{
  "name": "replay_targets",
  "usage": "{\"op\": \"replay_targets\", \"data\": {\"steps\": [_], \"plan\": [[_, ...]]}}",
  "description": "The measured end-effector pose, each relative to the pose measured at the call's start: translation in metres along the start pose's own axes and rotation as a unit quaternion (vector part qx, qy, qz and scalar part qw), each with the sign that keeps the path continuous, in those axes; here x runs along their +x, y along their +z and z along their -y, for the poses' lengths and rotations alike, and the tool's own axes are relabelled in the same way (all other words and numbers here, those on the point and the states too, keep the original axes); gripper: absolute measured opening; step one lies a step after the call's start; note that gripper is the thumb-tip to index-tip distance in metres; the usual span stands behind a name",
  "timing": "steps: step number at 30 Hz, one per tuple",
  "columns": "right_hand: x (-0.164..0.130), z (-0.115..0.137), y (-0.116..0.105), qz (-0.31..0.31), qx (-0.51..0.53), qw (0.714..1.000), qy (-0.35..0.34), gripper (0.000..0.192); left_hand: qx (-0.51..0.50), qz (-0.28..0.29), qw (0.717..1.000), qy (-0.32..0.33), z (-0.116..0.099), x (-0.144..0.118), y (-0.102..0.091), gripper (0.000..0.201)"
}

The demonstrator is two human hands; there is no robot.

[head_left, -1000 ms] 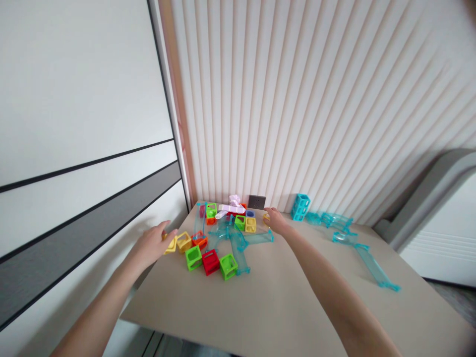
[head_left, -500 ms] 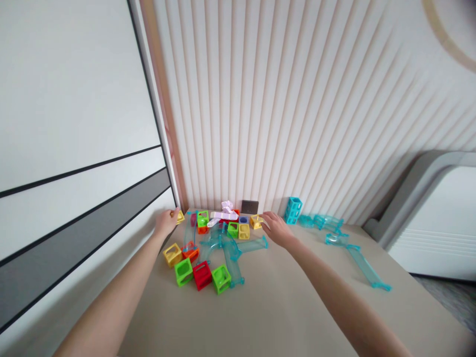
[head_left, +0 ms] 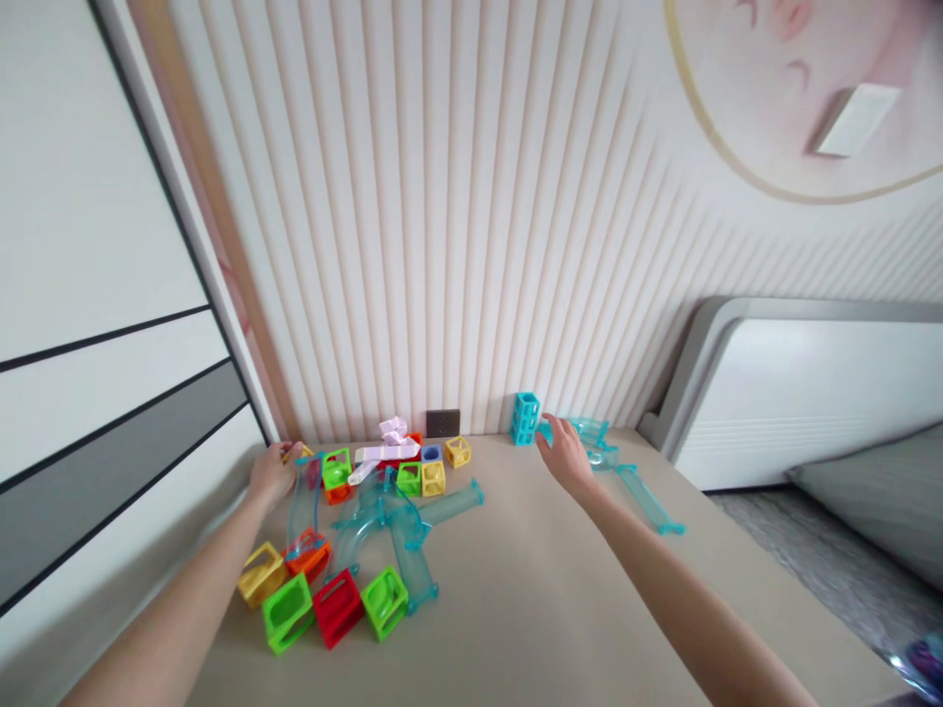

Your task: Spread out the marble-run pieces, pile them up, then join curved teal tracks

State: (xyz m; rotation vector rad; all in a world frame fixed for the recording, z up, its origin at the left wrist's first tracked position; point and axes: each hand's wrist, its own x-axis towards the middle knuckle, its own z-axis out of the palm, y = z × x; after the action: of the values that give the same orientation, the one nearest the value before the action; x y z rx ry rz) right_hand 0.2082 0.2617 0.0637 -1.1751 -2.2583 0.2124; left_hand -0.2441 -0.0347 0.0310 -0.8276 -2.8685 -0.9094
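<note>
My left hand (head_left: pixel 272 475) is closed on a yellow cube block (head_left: pixel 304 451) at the table's left side, partly hidden by the fingers. Beside it lie a clear teal track piece (head_left: pixel 302 506) and a green cube block (head_left: pixel 337 468). My right hand (head_left: pixel 566 450) holds nothing; its fingers are apart. Just left of those fingers stands an upright stack of teal cube blocks (head_left: pixel 526 418), with a small gap between. Behind and right of the hand are clear teal curved track pieces (head_left: pixel 589 429). Another yellow cube block (head_left: pixel 458 452) rests near the wall.
In the left front sit green, red (head_left: pixel 338 609), orange and yellow cube blocks. Clear teal tracks (head_left: pixel 413 565) spread over the middle left. A striped ribbon-like item (head_left: pixel 387 453) lies on blocks. A ribbed wall (head_left: pixel 442 245) bounds the back, a grey headboard (head_left: pixel 773 393) the right.
The view has turned to the right. My right hand has moved right, from the yellow cube block by the wall to beside the teal stack. My left hand still holds its yellow cube block.
</note>
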Motion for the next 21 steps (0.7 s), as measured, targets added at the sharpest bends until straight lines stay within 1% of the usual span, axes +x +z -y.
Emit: {"op": "replay_targets", "data": {"steps": [4,7,9,12,15,17,18,20,21], "plan": [[0.022,0.002,0.025,-0.006,0.03,0.996,0.088,0.063,-0.012,0.033,0.999,0.034,0.004,0.001,-0.001,0.038],[0.033,0.009,0.045,-0.011,0.058,0.989,0.135,0.071,-0.022,0.05,0.997,0.059,0.007,-0.005,-0.002,0.035],[0.036,0.014,0.055,-0.017,0.075,0.984,0.16,0.069,-0.029,0.05,0.996,0.066,0.008,-0.011,-0.002,0.037],[0.036,0.017,0.06,-0.028,0.099,0.977,0.185,0.054,-0.042,0.036,0.996,0.072,0.009,-0.019,-0.004,0.04],[0.029,0.019,0.055,-0.048,0.127,0.973,0.187,0.04,-0.053,-0.007,0.996,0.076,0.007,-0.025,-0.016,0.042],[0.016,0.023,0.048,-0.066,0.153,0.972,0.167,0.039,-0.055,-0.057,0.994,0.079,-0.002,-0.033,-0.028,0.046],[0.007,0.026,0.044,-0.073,0.169,0.972,0.148,0.04,-0.06,-0.089,0.99,0.087,-0.011,-0.041,-0.034,0.047],[-0.018,0.035,0.036,-0.077,0.204,0.971,0.094,0.044,-0.079,-0.147,0.978,0.122,-0.037,-0.066,-0.044,0.047],[-0.033,0.04,0.033,-0.077,0.218,0.971,0.062,0.046,-0.123,-0.197,0.958,0.169,-0.053,-0.083,-0.047,0.044]]}}
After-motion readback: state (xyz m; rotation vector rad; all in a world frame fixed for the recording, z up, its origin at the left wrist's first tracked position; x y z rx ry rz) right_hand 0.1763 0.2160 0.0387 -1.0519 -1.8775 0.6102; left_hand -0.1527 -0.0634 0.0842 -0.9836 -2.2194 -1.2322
